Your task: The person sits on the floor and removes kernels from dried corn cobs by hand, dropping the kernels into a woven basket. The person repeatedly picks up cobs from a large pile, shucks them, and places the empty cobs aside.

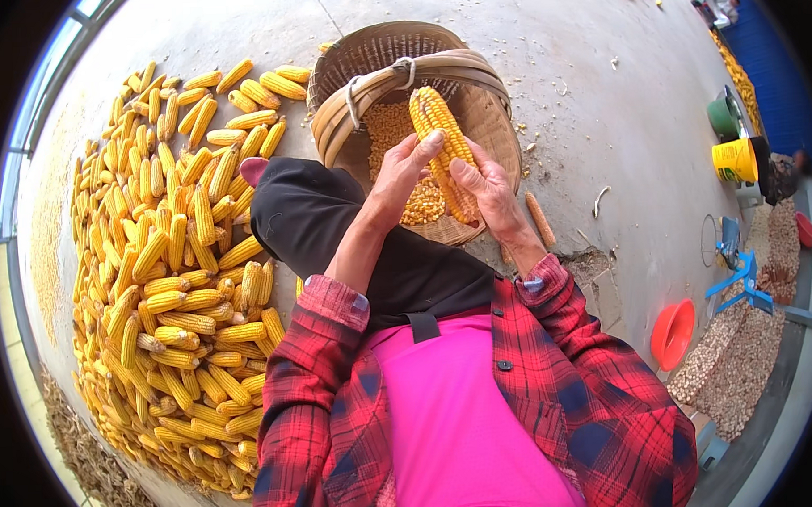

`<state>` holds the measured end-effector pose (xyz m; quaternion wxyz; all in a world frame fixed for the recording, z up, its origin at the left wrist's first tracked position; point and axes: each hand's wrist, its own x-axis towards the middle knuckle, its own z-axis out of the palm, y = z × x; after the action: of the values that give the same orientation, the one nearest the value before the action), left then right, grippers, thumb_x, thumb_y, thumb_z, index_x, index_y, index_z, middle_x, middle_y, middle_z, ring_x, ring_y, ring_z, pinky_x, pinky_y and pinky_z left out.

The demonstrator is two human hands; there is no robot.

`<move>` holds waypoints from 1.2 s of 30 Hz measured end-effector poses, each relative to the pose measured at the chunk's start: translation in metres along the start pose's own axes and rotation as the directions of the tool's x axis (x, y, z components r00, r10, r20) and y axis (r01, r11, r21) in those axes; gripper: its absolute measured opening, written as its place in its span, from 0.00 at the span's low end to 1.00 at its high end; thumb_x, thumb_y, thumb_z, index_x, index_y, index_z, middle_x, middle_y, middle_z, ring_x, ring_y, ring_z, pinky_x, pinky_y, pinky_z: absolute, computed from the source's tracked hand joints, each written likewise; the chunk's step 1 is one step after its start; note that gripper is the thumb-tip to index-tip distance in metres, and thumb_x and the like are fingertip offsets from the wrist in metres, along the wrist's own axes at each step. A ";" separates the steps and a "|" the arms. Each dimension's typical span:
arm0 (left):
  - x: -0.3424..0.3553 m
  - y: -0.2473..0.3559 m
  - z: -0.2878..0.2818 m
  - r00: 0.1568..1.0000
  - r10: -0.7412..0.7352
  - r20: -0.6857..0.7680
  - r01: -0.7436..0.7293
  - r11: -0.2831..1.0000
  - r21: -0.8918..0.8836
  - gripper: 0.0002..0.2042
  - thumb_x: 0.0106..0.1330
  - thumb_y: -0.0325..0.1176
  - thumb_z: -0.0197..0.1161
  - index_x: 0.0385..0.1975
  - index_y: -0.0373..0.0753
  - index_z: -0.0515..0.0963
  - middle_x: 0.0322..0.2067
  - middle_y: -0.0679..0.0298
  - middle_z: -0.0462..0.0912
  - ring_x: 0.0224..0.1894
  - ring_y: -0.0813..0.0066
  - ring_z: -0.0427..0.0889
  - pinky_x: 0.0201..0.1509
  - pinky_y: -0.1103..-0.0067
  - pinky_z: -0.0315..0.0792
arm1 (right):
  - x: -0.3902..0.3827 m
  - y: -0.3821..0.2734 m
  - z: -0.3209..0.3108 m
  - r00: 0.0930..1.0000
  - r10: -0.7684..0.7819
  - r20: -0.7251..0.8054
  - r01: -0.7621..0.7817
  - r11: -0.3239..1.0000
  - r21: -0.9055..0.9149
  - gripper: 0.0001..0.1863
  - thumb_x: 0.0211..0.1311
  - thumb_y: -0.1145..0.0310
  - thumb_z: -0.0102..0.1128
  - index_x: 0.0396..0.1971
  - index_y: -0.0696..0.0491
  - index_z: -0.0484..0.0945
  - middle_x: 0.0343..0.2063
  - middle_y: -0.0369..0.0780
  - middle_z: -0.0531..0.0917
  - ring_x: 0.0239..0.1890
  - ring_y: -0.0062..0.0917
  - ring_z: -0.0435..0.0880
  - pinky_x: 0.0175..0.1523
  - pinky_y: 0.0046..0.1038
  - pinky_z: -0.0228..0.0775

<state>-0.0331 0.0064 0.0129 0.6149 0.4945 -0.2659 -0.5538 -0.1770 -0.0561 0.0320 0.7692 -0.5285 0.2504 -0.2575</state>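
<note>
Head view is showing a corn cob (439, 125) slanting over the basket (495, 131), its long axis pointing toward the basket's far side, while fingers of the left hand (396, 176) are gripping its left flank and those of the right hand (496, 198) its right, both opened to its width

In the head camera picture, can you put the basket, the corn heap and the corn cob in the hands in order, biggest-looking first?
1. Corn heap
2. Basket
3. Held corn cob, smallest even though it's held up above the basket.
</note>
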 end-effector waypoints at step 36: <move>0.004 -0.013 -0.007 0.976 -0.060 -0.209 0.045 0.996 -0.072 0.18 0.60 0.44 0.65 0.40 0.36 0.75 0.32 0.69 0.78 0.32 0.83 0.75 0.38 0.82 0.70 | -0.004 0.027 0.006 0.992 0.094 -0.080 -0.082 0.987 0.141 0.27 0.69 0.59 0.50 0.61 0.60 0.63 0.49 0.38 0.75 0.50 0.17 0.73 0.55 0.19 0.65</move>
<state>-0.0316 0.0063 -0.0022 0.6410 0.5365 -0.1672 -0.5228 -0.1727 -0.0406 0.0090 0.8030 -0.4510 0.2879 -0.2625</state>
